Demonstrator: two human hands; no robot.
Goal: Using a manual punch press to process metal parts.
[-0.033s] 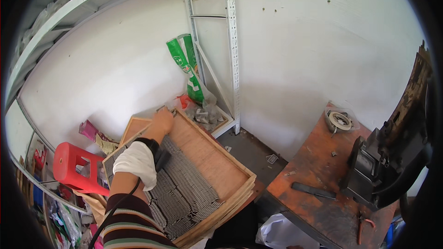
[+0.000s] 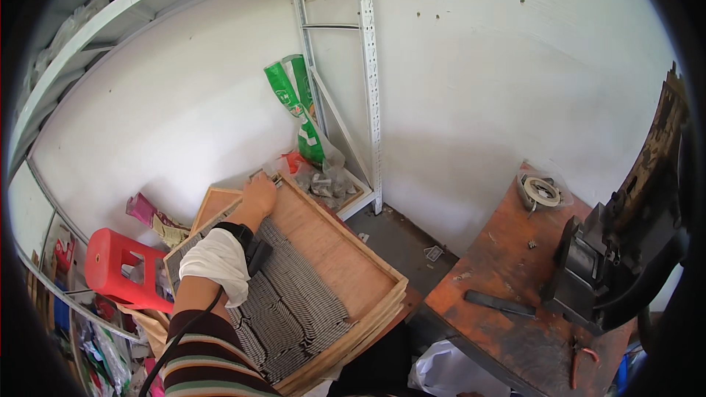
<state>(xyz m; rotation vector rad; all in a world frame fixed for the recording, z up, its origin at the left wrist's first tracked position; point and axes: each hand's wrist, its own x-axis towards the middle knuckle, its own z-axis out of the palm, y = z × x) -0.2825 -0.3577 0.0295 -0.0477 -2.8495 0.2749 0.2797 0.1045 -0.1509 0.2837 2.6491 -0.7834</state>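
Note:
My left hand point(image 2: 259, 195) reaches over a shallow wooden tray point(image 2: 371, 266) to its far corner. The fingers are curled down and closed. Small grey metal pieces point(image 2: 278, 181) show at the edge of the grip; the fingertips themselves are hidden. Rows of small, dark grey metal parts point(image 2: 294, 301) lie packed side by side in the tray, with bare wood along its right part. Around my left wrist are a black strapped device point(image 2: 254, 250) and a white cloth point(image 2: 217, 261). Only a sliver of my right hand point(image 2: 469, 395) shows at the lower edge, its fingers out of sight.
To the right stands a rusty worktable point(image 2: 478, 287) bearing a dark machine point(image 2: 588, 265), a flat dark bar point(image 2: 500, 303), red-handled pliers point(image 2: 585, 356) and tape rolls point(image 2: 543, 192). A red stool point(image 2: 121, 265) is left; a green bag point(image 2: 309, 136) leans by the shelf post point(image 2: 371, 103).

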